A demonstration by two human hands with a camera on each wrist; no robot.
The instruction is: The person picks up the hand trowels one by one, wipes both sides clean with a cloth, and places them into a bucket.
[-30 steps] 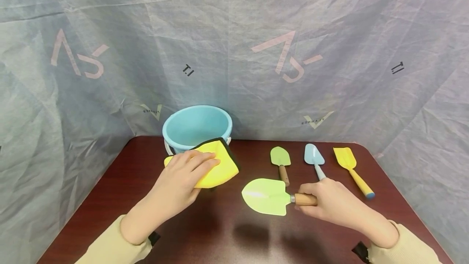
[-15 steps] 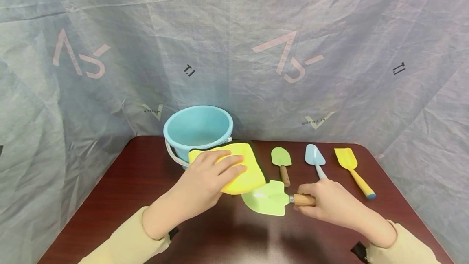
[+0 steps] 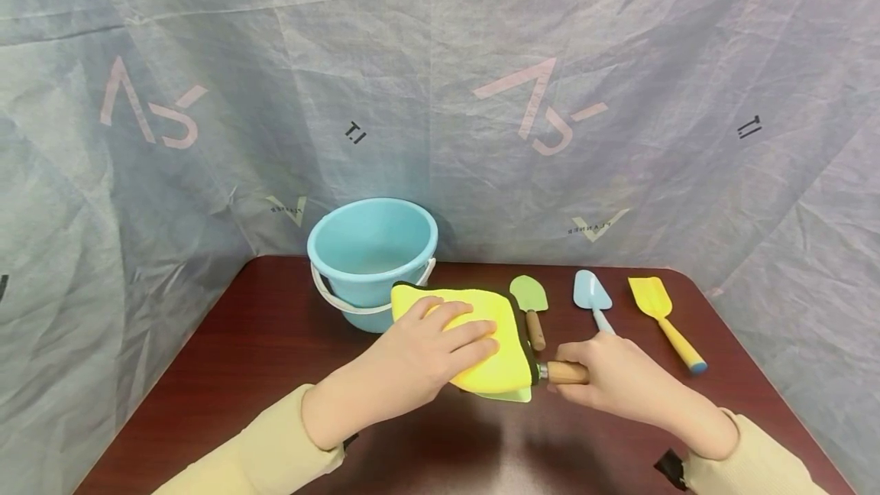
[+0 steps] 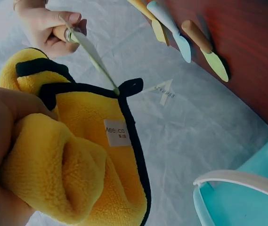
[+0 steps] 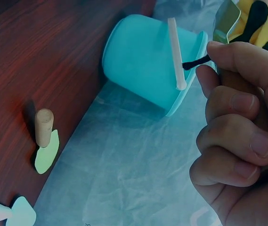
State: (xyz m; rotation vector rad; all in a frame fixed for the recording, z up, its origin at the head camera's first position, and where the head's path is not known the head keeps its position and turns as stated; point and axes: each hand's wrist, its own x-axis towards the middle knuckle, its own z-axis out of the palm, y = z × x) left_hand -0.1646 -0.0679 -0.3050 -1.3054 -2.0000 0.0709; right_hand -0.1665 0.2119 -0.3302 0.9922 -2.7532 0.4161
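Observation:
My left hand (image 3: 419, 354) grips a yellow towel (image 3: 498, 315) with black edging, its cloth bunched up beside the thumb in the left wrist view. The towel lies over the blade of a light green garden trowel (image 3: 567, 373), and only a strip of the blade's lower edge shows in the head view. Curled around the trowel's wooden handle is my right hand (image 3: 622, 373), which holds the tool above the table. From the left wrist, the trowel blade (image 4: 95, 59) appears edge-on beside the towel's black border (image 4: 96, 89).
A light blue bucket (image 3: 371, 285) with a white handle stands behind the towel. Toward the back right lie a small green trowel (image 3: 528, 294), a light blue trowel (image 3: 590, 290) and a yellow scoop (image 3: 649, 296) on the dark red table (image 3: 227, 357). Grey cloth (image 3: 385, 82) hangs behind.
My left hand has carried the towel rightward from in front of the bucket to over the trowel blade, covering most of it. The right hand has stayed nearly still with the trowel.

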